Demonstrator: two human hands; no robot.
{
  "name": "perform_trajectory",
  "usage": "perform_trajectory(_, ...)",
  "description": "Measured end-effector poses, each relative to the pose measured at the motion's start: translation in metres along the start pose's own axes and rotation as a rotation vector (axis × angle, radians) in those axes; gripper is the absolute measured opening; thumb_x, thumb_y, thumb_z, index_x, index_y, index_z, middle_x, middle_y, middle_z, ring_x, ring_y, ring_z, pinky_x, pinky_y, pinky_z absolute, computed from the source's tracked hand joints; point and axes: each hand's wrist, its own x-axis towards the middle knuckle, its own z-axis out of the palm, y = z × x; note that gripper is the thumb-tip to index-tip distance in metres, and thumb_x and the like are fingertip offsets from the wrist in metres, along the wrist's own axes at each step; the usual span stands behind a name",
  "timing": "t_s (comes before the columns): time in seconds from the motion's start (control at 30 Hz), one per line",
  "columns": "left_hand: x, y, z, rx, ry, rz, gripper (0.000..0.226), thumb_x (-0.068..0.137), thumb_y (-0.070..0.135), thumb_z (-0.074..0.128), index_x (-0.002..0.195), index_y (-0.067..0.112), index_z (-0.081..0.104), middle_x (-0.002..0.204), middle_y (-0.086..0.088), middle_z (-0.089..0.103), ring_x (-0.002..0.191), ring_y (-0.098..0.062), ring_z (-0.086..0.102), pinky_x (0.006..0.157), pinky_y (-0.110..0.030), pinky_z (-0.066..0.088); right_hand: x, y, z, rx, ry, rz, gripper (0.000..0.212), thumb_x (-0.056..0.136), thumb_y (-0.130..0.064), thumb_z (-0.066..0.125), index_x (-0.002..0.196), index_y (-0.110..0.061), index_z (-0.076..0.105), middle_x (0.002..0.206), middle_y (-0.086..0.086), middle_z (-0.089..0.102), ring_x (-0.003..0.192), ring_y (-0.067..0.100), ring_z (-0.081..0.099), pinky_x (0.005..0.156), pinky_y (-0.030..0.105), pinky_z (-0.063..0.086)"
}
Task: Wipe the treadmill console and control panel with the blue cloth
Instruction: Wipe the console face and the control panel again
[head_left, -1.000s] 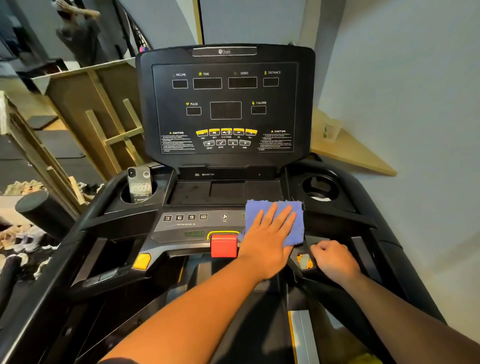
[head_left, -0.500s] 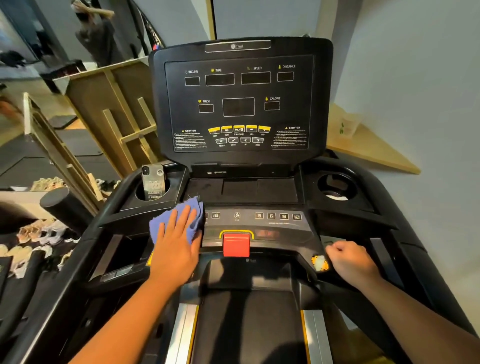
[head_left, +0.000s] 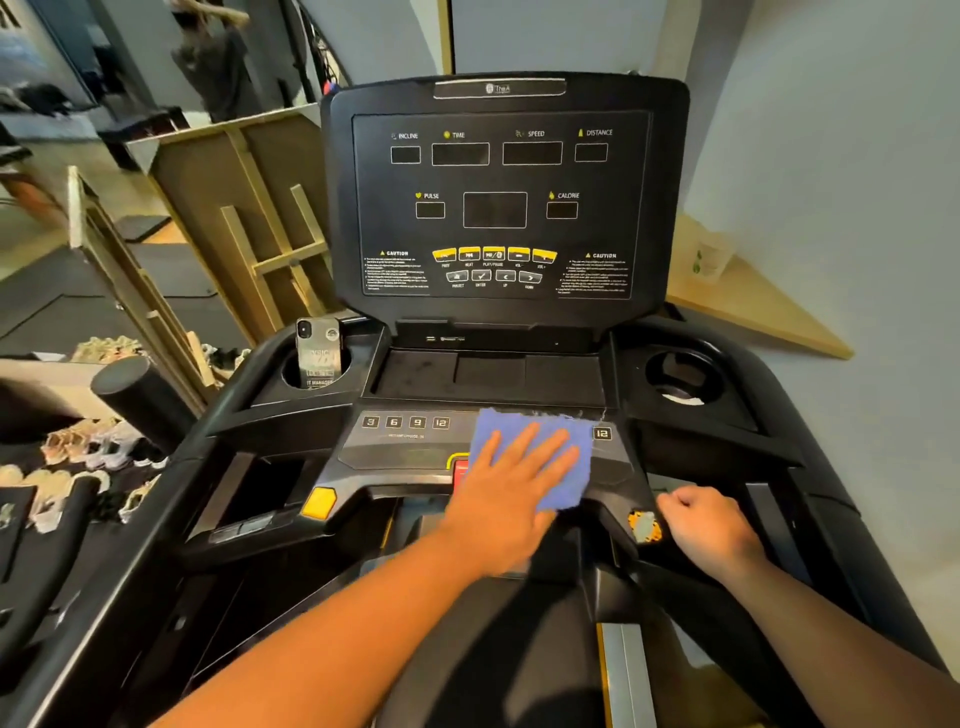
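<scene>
The black treadmill console (head_left: 498, 208) stands upright ahead, with its dark display windows and yellow buttons. Below it lies the grey control panel (head_left: 395, 441) with number keys. A blue cloth (head_left: 566, 431) lies spread on the right half of that panel. My left hand (head_left: 514, 483) presses flat on the cloth with straight fingers, and it covers most of the red stop button (head_left: 459, 472). My right hand (head_left: 711, 530) grips the right handrail (head_left: 691, 582) beside a worn yellow sensor pad (head_left: 644, 526).
A phone (head_left: 318, 353) stands in the left cup holder; the right cup holder (head_left: 680, 379) sits open. A yellow pad (head_left: 318, 503) marks the left grip. Wooden frames (head_left: 249, 218) and shoes (head_left: 88, 447) crowd the left side. A grey wall (head_left: 831, 182) is close on the right.
My left hand has slid the blue cloth from the left end of the control panel back to its right half, over the red button. My right hand stays on the handrail.
</scene>
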Motion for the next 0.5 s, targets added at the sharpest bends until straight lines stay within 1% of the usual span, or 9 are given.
perform_trajectory(0.03,0.0,-0.013,-0.003,-0.016,0.012,-0.04,0.069,0.095,0.048,0.022,0.16,0.029,0.016,0.168,0.007,0.009,0.156,-0.024,0.004,0.125,-0.055,0.009,0.0,0.0,0.0,0.007,0.001,-0.001,0.037,0.099,-0.037,0.049,0.075,-0.014,0.067,0.078,0.007,0.067,0.077,0.02,0.063,0.075,0.038,0.051)
perform_trajectory(0.1,0.008,-0.026,-0.008,-0.075,0.024,-0.218,0.073,0.092,0.053,0.009,0.161,0.027,0.01,0.169,0.007,0.002,0.156,-0.023,-0.004,0.125,-0.053,0.008,0.0,0.0,0.0,0.011,-0.007,0.005,0.037,0.098,-0.036,0.05,0.076,-0.013,0.068,0.078,0.008,0.068,0.078,0.021,0.064,0.077,0.04,0.054)
perform_trajectory(0.17,0.023,-0.01,-0.012,-0.101,0.011,-0.31,0.077,0.089,0.054,0.003,0.161,0.025,0.003,0.169,0.004,-0.003,0.155,-0.027,-0.009,0.125,-0.055,0.005,-0.001,-0.001,0.0,0.019,-0.016,0.009,0.036,0.098,-0.036,0.05,0.078,-0.012,0.068,0.079,0.009,0.068,0.078,0.022,0.065,0.076,0.038,0.053)
perform_trajectory(0.2,0.03,0.004,-0.012,-0.088,0.01,-0.273,0.077,0.09,0.053,0.005,0.161,0.024,0.003,0.169,0.003,-0.003,0.155,-0.03,-0.009,0.125,-0.056,0.006,-0.001,-0.001,0.0,0.025,-0.014,0.006,0.036,0.098,-0.035,0.05,0.078,-0.011,0.068,0.079,0.01,0.068,0.078,0.022,0.065,0.073,0.037,0.052)
perform_trajectory(0.27,0.033,0.031,-0.007,-0.039,-0.01,-0.061,0.074,0.094,0.05,0.015,0.161,0.022,0.006,0.169,0.001,-0.001,0.155,-0.032,-0.006,0.125,-0.056,0.004,-0.001,-0.001,0.0,0.022,0.002,0.003,0.037,0.098,-0.034,0.05,0.073,-0.01,0.065,0.076,0.01,0.066,0.074,0.022,0.063,0.067,0.034,0.048)
perform_trajectory(0.33,0.028,0.032,-0.003,0.015,-0.03,0.135,0.071,0.098,0.048,0.025,0.161,0.023,0.007,0.169,0.002,0.001,0.156,-0.029,-0.005,0.125,-0.051,-0.002,-0.001,-0.001,-0.001,0.003,0.024,0.003,0.039,0.097,-0.034,0.05,0.066,-0.012,0.059,0.072,0.008,0.062,0.069,0.022,0.058,0.061,0.032,0.042)
perform_trajectory(0.37,0.026,0.022,-0.002,0.038,-0.034,0.186,0.07,0.098,0.047,0.028,0.161,0.024,0.009,0.169,0.003,0.003,0.156,-0.028,-0.003,0.124,-0.049,-0.002,-0.001,-0.001,0.0,0.0,0.025,0.002,0.039,0.096,-0.034,0.05,0.065,-0.013,0.058,0.071,0.007,0.061,0.068,0.021,0.057,0.06,0.032,0.041)
perform_trajectory(0.43,0.027,0.001,-0.004,0.034,-0.002,0.149,0.068,0.097,0.046,0.028,0.16,0.026,0.015,0.169,0.004,0.01,0.156,-0.026,0.006,0.125,-0.05,0.007,-0.001,0.0,0.0,0.004,0.01,-0.007,0.038,0.097,-0.034,0.05,0.068,-0.013,0.062,0.072,0.007,0.064,0.071,0.02,0.06,0.064,0.032,0.046)
perform_trajectory(0.5,0.035,-0.008,-0.012,-0.022,0.013,-0.027,0.065,0.1,0.046,0.026,0.161,0.025,0.015,0.169,0.005,0.01,0.156,-0.026,0.005,0.125,-0.052,0.012,-0.001,0.0,-0.001,0.007,-0.006,-0.005,0.036,0.098,-0.036,0.05,0.076,-0.014,0.067,0.078,0.006,0.067,0.076,0.018,0.063,0.072,0.034,0.052)
